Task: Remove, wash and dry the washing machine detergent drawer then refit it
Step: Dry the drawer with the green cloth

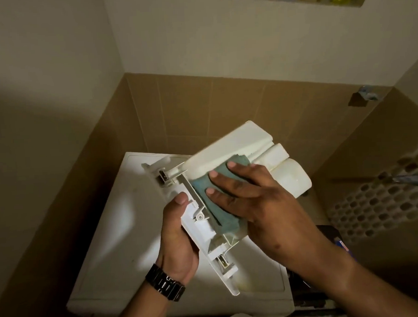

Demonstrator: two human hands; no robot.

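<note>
- Fingers (216, 176) of the right hand (260, 204) lie straight, pressing a green cloth (205, 185) on the detergent drawer (229, 148).
- Left hand (176, 234) grips the drawer's front panel, above the washing machine (115, 234).
- Drying step, I judge; next, wipe the other sides, then refit.

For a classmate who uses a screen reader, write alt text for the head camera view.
A person's right hand presses a teal cloth flat against a white detergent drawer, held upside down over a white washing machine. The left hand, a black watch on its wrist, grips the drawer's front panel.
</note>
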